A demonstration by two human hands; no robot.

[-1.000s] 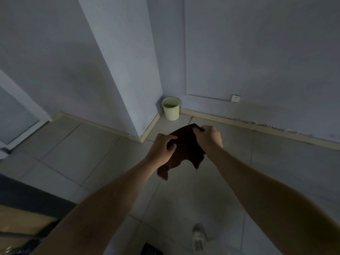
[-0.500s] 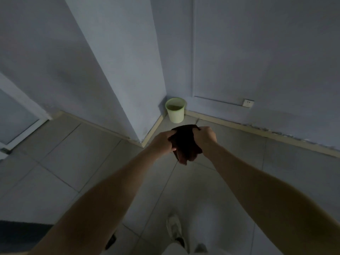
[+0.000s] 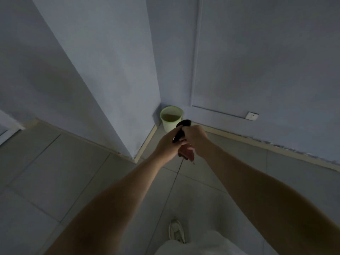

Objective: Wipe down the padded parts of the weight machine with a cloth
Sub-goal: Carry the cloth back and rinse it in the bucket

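Gripping a dark cloth [image 3: 181, 133] bunched between them, the left hand [image 3: 168, 144] and right hand [image 3: 195, 137] close tightly around its middle, one end poking out above the knuckles, the other hanging below, near a green bucket [image 3: 170, 117].

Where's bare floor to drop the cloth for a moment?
Bare grey tiled floor spreads left of the arms, bordered by the protruding wall corner and skirting. More lies right, below the white wall socket. Crowded: the corner nook with the pale green plastic bucket, and underfoot by the white shoe. Both hands wring the dark cloth.
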